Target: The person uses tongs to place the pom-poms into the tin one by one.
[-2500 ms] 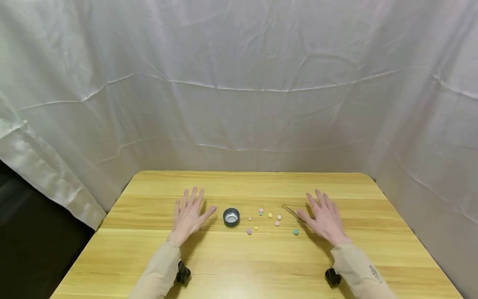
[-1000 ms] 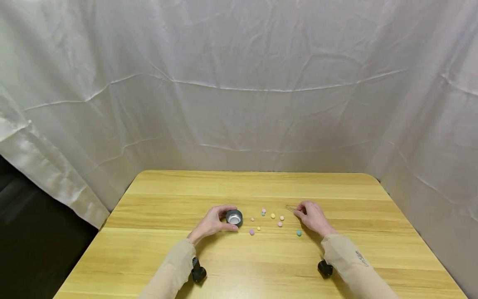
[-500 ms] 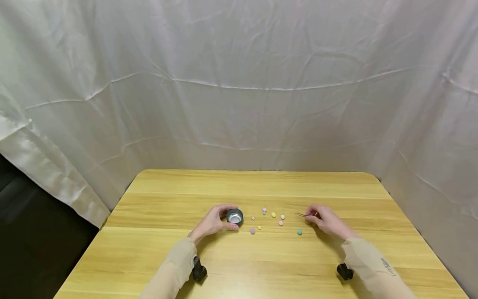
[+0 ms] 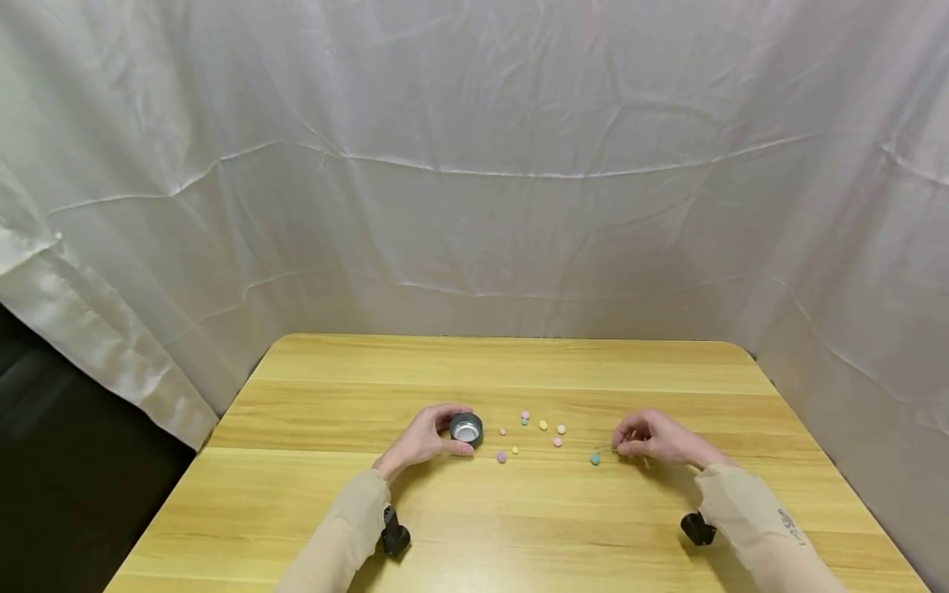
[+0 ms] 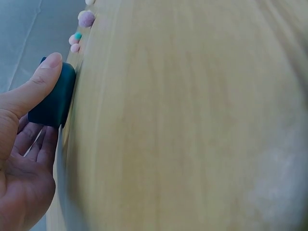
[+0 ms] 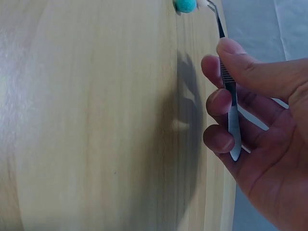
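My left hand [image 4: 423, 436] grips a small round dark bowl [image 4: 466, 431] with a silvery inside, thumb on the near side and fingers round the far side. In the left wrist view the bowl [image 5: 58, 96] shows its dark teal outer wall, standing on the table. My right hand [image 4: 660, 438] holds metal tweezers [image 6: 234, 125], the thumb pressing the ribbed grip and fingers curled along the shank. Their bent tip points left, close by a teal pom-pom [image 4: 596, 459]. Several pastel pom-poms lie between the hands, among them a purple one [image 4: 502, 457] and a yellow one [image 4: 544, 426].
The wooden table [image 4: 474, 527] has rounded far corners. A pale curtain [image 4: 474, 231] hangs behind it and along the sides. A black area [image 4: 74, 461] shows at the lower left. Each sleeve carries a black wrist camera [image 4: 395, 539].
Both hands lay spread at first; the left then took hold of the bowl and the right picked up the tweezers. Lately the right hand has shifted right and nearer, turning the tip toward the teal pom-pom.
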### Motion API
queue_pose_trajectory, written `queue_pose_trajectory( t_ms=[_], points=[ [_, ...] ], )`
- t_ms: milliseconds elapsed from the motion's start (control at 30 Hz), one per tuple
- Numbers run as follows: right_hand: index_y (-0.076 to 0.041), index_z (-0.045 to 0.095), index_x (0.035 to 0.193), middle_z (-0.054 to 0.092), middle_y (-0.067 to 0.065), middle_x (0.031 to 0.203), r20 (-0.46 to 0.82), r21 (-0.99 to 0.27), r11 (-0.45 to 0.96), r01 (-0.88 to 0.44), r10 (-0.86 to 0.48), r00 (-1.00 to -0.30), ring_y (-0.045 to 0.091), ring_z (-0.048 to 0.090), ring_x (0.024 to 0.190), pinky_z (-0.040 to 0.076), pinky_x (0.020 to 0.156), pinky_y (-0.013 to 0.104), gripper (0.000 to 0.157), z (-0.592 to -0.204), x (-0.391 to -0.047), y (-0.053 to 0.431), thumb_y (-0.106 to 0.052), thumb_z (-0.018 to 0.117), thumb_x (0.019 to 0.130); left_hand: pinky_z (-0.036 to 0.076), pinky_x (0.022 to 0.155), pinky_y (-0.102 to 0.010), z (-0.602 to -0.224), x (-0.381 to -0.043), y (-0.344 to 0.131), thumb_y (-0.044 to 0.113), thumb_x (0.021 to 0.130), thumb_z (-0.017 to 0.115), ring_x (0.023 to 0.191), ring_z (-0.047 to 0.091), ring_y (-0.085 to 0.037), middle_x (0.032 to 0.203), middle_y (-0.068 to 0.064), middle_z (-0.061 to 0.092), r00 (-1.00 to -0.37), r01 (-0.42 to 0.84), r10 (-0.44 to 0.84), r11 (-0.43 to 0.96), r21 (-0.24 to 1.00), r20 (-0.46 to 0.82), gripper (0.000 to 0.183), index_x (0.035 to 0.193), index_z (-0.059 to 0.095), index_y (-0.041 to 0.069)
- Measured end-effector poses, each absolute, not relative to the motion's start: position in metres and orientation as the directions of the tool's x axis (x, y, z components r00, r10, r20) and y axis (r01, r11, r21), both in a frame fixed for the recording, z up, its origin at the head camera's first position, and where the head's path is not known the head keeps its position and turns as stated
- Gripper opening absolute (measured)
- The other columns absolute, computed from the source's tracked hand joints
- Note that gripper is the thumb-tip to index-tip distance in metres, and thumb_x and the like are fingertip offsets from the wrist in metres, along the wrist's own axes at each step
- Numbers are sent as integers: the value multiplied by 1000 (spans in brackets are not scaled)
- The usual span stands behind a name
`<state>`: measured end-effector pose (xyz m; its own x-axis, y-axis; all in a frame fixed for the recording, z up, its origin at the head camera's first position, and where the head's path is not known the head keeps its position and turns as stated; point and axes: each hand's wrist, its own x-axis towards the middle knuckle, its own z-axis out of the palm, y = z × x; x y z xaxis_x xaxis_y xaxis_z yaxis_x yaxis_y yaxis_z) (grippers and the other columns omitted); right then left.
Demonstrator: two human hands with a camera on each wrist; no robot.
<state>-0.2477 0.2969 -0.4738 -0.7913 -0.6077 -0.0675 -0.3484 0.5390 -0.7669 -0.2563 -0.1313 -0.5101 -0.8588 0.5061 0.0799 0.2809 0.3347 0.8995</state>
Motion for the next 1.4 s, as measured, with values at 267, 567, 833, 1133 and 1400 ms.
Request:
queue_pose_trajectory(
  t_ms=[267, 567, 833, 1133, 1400],
  points=[
    [3, 73, 95, 72, 17, 81, -79, -765, 537, -355, -626, -776, -1, 54, 64, 46, 54, 17, 10, -475, -250, 298, -7, 71, 91, 51, 105, -51, -510, -257, -131, 10, 82, 83, 121, 61, -38, 134, -24, 62, -860, 271, 506, 334, 903, 71, 65, 138, 54, -6],
    [2, 74, 94, 73, 15, 80, -86, -755, 543, -367, -637, -766, -1, 54, 63, 46, 53, 17, 10, -477, -253, 299, -7, 73, 90, 51, 105, -51, -510, -257, -131, 11, 83, 83, 121, 61, -38, 134, -24, 62, -858, 278, 508, 338, 899, 74, 65, 138, 54, -6],
    [0, 75, 92, 74, 11, 80, -84, -730, 569, -378, -624, -777, -2, 55, 64, 47, 54, 17, 8, -477, -253, 297, -7, 74, 89, 51, 106, -51, -510, -257, -131, 11, 82, 84, 121, 61, -37, 133, -23, 62, -861, 272, 503, 342, 900, 69, 65, 138, 55, -6],
    [1, 76, 91, 75, 10, 81, -46, -714, 572, -403, -613, -789, -3, 56, 66, 48, 57, 17, 8, -476, -253, 295, -7, 74, 89, 50, 107, -51, -511, -257, -131, 11, 83, 83, 122, 60, -38, 134, -24, 62, -855, 272, 514, 333, 903, 68, 66, 139, 53, -6],
    [-3, 78, 91, 76, 8, 82, -8, -694, 574, -434, -609, -793, -4, 57, 69, 49, 59, 18, 8, -474, -256, 292, -11, 76, 89, 50, 106, -51, -512, -258, -131, 11, 82, 84, 122, 61, -38, 134, -23, 62, -857, 276, 510, 338, 900, 71, 66, 139, 54, -5]
  ],
)
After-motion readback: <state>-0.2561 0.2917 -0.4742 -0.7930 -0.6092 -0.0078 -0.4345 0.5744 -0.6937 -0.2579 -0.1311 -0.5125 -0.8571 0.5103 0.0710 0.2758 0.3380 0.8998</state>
